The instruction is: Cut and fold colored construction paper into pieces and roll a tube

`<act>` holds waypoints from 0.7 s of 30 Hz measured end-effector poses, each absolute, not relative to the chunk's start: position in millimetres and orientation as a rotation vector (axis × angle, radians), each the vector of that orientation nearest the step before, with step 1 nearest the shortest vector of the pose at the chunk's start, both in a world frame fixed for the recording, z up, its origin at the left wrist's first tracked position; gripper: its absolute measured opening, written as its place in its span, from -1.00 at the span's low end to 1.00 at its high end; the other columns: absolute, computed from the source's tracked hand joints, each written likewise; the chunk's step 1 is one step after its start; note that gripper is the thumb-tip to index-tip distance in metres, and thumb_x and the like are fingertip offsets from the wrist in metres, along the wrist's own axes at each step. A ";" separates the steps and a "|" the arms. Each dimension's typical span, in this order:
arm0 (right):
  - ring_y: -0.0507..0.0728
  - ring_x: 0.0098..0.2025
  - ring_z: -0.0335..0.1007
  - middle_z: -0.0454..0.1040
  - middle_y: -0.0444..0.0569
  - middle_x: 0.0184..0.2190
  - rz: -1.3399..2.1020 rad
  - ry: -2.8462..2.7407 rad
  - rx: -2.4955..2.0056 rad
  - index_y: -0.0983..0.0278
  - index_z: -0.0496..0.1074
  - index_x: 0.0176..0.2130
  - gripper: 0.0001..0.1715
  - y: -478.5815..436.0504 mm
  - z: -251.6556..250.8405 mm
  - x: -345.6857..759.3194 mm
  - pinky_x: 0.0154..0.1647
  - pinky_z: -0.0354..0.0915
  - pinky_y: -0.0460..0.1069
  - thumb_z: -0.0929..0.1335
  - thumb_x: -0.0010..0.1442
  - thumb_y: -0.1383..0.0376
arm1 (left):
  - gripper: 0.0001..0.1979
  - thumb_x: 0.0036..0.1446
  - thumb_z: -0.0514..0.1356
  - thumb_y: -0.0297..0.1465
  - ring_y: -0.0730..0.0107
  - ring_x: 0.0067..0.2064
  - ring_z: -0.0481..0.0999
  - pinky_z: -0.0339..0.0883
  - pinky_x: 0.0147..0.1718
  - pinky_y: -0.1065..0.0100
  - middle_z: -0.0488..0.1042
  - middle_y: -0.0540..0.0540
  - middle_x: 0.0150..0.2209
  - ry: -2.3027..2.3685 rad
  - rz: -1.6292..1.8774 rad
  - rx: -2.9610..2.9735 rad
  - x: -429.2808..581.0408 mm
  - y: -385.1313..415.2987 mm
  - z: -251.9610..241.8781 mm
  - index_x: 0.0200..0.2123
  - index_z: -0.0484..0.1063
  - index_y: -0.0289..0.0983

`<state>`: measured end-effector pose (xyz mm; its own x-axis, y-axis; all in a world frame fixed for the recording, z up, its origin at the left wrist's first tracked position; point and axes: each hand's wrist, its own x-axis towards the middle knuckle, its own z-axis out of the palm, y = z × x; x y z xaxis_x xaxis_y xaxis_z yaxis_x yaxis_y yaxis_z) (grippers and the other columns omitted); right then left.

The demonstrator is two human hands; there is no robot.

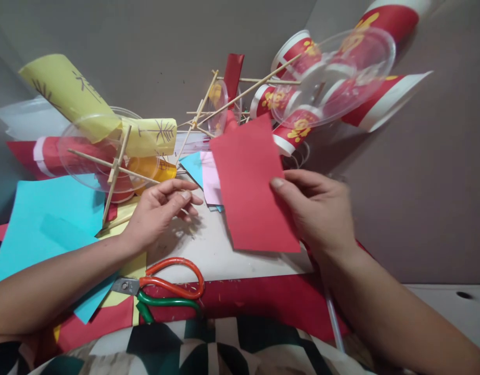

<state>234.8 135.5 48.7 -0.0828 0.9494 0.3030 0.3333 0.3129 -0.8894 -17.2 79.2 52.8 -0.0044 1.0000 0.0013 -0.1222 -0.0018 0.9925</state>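
Note:
My right hand pinches the right edge of a flat red paper sheet between thumb and fingers, holding it up over a white surface. Left of the sheet, my left hand has its fingers slightly curled and apart, with nothing in it. Beneath my left hand, scissors with orange and green handles lie near the front edge. Partly behind the red sheet are a pink paper and a light blue paper.
Blue sheets lie at the left. Behind them stands a plastic disc with crossed sticks and a yellow paper roll. Red-and-white paper cups and another clear disc rise at the back right. Thin sticks cross the middle back.

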 end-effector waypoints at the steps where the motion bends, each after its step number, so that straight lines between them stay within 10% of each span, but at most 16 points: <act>1: 0.15 -0.35 0.41 0.55 0.00 -0.35 0.603 -1.651 -1.162 0.15 0.55 -0.26 -0.87 128.6 52.3 235.0 -0.36 0.34 0.05 0.42 0.24 0.16 | -0.71 0.14 0.34 -0.32 0.38 -0.25 0.61 0.49 -0.33 0.44 0.63 -0.14 -0.16 1.109 1.223 1.143 -15.4 75.7 54.7 -0.08 0.52 -0.27; 6: 0.10 -0.36 0.49 0.57 -0.03 -0.33 0.088 -2.040 -0.680 0.19 0.51 -0.07 -0.75 95.1 54.0 219.5 -0.38 0.41 -0.02 0.38 0.25 0.41 | -0.38 0.11 0.37 -0.29 0.14 0.12 0.50 0.45 -0.03 0.24 0.44 -0.20 0.20 0.846 0.891 1.265 -4.7 53.9 57.8 0.24 0.34 -0.12; 9: 0.15 -0.18 0.55 0.59 0.11 -0.16 0.184 -2.365 -0.413 0.31 0.47 0.01 -0.71 89.0 46.1 207.3 -0.25 0.49 -0.01 0.37 0.28 0.34 | -0.69 0.13 0.32 -0.14 0.31 -0.30 0.57 0.42 -0.32 0.38 0.60 -0.10 -0.30 0.938 0.749 1.289 -3.5 47.9 56.1 -0.19 0.59 -0.25; 12: 0.21 -0.09 0.55 0.58 0.20 -0.07 0.272 -2.458 -0.313 0.38 0.46 0.02 -0.66 91.6 41.7 203.7 -0.16 0.52 0.06 0.37 0.30 0.26 | -0.48 0.14 0.26 -0.02 0.49 -0.59 0.32 0.22 -0.58 0.46 0.33 0.02 -0.68 1.322 0.768 1.153 -4.0 51.4 52.6 -0.64 0.41 -0.30; 21: 0.16 -0.17 0.57 0.62 0.04 -0.09 0.486 -1.877 -0.899 0.19 0.56 -0.04 -0.71 111.1 48.7 219.5 -0.15 0.50 0.08 0.44 0.20 0.31 | -0.81 0.24 0.22 -0.45 0.28 -0.28 0.63 0.54 -0.32 0.29 0.64 -0.24 -0.16 0.974 1.095 0.624 -3.4 74.5 37.5 -0.08 0.50 -0.36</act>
